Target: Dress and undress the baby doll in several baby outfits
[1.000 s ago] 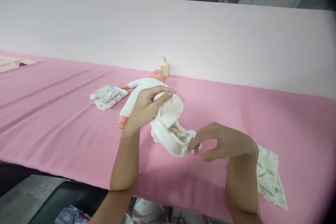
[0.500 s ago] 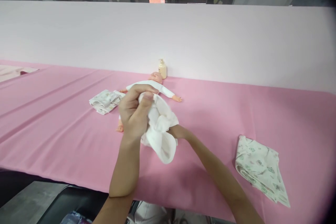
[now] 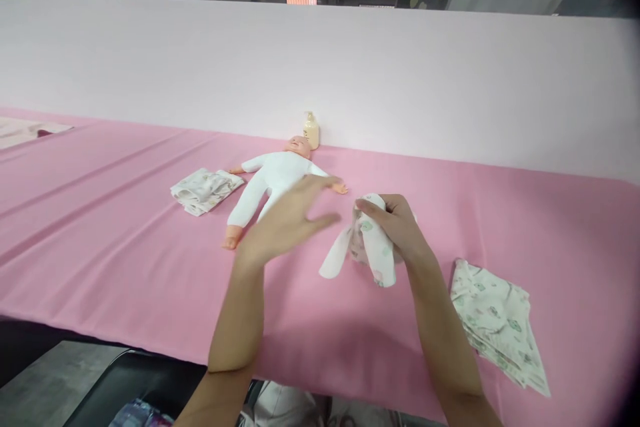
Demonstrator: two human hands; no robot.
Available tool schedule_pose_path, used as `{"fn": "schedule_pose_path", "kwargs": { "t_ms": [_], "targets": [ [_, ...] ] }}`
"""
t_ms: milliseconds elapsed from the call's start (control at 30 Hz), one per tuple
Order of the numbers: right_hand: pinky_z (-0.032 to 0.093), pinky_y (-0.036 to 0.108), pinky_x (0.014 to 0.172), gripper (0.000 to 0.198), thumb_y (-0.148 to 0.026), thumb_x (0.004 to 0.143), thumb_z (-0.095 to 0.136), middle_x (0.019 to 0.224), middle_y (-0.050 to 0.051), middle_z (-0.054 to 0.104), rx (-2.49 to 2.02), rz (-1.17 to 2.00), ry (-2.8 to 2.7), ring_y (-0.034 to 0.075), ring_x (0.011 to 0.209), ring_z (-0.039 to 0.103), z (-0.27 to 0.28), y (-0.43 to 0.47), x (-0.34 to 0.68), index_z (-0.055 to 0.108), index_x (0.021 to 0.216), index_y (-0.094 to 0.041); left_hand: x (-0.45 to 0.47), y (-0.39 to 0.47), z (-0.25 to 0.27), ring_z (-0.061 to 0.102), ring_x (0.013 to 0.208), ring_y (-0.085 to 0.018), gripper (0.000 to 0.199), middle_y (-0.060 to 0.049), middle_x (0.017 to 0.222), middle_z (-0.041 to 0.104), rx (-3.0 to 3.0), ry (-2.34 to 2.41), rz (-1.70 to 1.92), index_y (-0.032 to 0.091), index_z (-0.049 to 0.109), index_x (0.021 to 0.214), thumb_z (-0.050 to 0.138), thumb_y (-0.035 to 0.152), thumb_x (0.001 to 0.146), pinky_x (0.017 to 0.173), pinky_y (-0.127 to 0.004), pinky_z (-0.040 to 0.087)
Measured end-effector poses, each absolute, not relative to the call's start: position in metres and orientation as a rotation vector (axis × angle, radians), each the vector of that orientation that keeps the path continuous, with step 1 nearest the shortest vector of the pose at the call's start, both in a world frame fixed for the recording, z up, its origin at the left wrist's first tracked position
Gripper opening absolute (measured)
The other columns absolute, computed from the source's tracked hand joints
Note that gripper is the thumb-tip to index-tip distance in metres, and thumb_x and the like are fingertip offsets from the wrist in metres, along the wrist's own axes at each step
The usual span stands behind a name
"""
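My right hand (image 3: 395, 220) grips a small white baby garment (image 3: 379, 247) with a pink and green print, its thumb pressed on the cloth's top. Two pale flaps hang down from it; its exact kind is unclear. My left hand (image 3: 295, 213) is blurred, with thumb and fingers spread and nothing in them, apart from the cloth. Behind it a baby doll (image 3: 279, 172) in a white suit lies on its back, one leg partly hidden by my left hand.
A pink sheet (image 3: 150, 267) covers the table. A folded printed cloth (image 3: 204, 191) lies left of the doll, and another folded cloth (image 3: 500, 320) at the right. A pump bottle (image 3: 311, 131) stands by the doll's head, against the white wall (image 3: 400, 80).
My left hand has let go of the cloth and opened. My right hand has moved right and up with the garment, whose printed side now shows. More of the doll is visible.
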State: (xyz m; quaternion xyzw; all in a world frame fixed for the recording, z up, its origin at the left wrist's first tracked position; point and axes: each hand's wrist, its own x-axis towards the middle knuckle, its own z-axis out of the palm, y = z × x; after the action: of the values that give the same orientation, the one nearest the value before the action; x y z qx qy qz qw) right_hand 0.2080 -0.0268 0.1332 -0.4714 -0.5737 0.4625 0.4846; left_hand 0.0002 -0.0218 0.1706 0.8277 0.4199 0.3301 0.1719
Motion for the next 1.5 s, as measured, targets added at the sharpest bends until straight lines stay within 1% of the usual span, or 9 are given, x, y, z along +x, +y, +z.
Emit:
{"fn": "schedule_pose_path", "kwargs": {
  "t_ms": [167,333,600,733,967,1133,1267,1400,1500],
  "targets": [
    [0.040,0.023,0.049,0.028,-0.040,0.077,0.069,0.062,-0.001,0.056,-0.944,1.228,-1.605,0.012,0.054,0.051,0.146,-0.038,0.220,0.061,0.068,-0.015,0.040,-0.017,0.164,0.059,0.089,-0.019,0.013,-0.002,0.098,0.063,2.386,0.890,0.641,0.021,0.058,0.093,0.055,0.031,0.086,0.076,-0.031,0.046],
    [0.039,0.022,0.049,0.025,-0.038,0.071,0.074,0.068,-0.002,0.058,-0.929,1.202,-1.770,0.011,0.056,0.051,0.158,-0.046,0.243,0.064,0.080,-0.017,0.021,-0.005,0.162,0.043,0.057,-0.011,0.030,0.004,0.061,0.045,2.299,0.830,0.639,0.018,0.048,0.063,0.061,0.038,0.080,0.053,-0.025,0.034],
    [0.045,0.025,0.053,0.025,-0.042,0.083,0.060,0.064,0.000,0.062,-1.040,1.306,-2.211,0.013,0.055,0.055,0.169,-0.057,0.271,0.066,0.075,-0.019,-0.002,0.019,0.151,0.064,0.078,-0.020,0.040,-0.004,0.080,0.063,1.318,1.011,1.805,0.020,0.059,0.090,0.051,0.059,0.086,0.063,-0.031,0.051],
    [0.050,0.030,0.063,0.037,-0.054,0.085,0.055,0.086,0.006,0.068,-1.355,0.986,-2.148,0.018,0.072,0.063,0.149,-0.039,0.239,0.066,0.093,-0.019,0.007,0.016,0.154,0.065,0.096,-0.023,0.046,-0.009,0.105,0.066,1.151,0.855,1.804,0.021,0.059,0.106,0.045,0.062,0.088,0.075,-0.035,0.055],
    [0.047,0.036,0.076,0.053,-0.047,0.087,0.057,0.119,0.014,0.053,-1.770,0.419,-2.050,0.028,0.101,0.057,0.080,0.017,0.182,0.044,0.130,-0.019,0.017,0.004,0.151,0.067,0.090,-0.022,0.060,-0.009,0.087,0.069,1.328,0.948,1.609,0.018,0.058,0.109,0.029,0.067,0.091,0.070,-0.034,0.055],
    [0.045,0.031,0.073,0.018,-0.032,0.091,0.049,0.105,0.013,0.053,-1.943,0.211,-1.936,0.026,0.101,0.052,0.063,0.038,0.195,0.059,0.095,-0.018,0.011,0.012,0.156,0.066,0.091,-0.023,0.054,-0.009,0.090,0.068,1.301,0.937,1.672,0.020,0.059,0.103,0.034,0.066,0.090,0.070,-0.036,0.054],
    [0.043,0.031,0.078,0.019,-0.030,0.090,0.044,0.090,0.008,0.058,-1.693,0.294,-1.806,0.021,0.089,0.053,0.083,0.035,0.223,0.057,0.082,-0.019,-0.026,0.037,0.148,0.064,0.091,-0.025,0.038,-0.009,0.088,0.065,1.267,1.354,2.046,0.020,0.053,0.083,0.041,0.055,0.089,0.076,-0.038,0.052],
    [0.044,0.028,0.074,0.021,-0.021,0.084,0.040,0.087,0.003,0.063,-1.321,0.442,-1.639,0.018,0.080,0.057,0.116,0.008,0.229,0.060,0.090,-0.019,-0.072,0.053,0.131,0.060,0.100,-0.035,0.031,-0.015,0.097,0.065,1.781,2.144,1.288,0.016,0.058,0.090,0.060,0.045,0.079,0.087,-0.048,0.045],
    [0.046,0.029,0.078,0.027,-0.019,0.083,0.040,0.097,0.003,0.066,-1.228,0.349,-1.578,0.019,0.087,0.060,0.132,-0.015,0.215,0.063,0.096,-0.021,-0.070,0.043,0.132,0.060,0.102,-0.031,0.045,-0.014,0.117,0.062,1.998,1.929,0.940,0.019,0.056,0.117,0.057,0.045,0.081,0.088,-0.046,0.046]
  ]
}}
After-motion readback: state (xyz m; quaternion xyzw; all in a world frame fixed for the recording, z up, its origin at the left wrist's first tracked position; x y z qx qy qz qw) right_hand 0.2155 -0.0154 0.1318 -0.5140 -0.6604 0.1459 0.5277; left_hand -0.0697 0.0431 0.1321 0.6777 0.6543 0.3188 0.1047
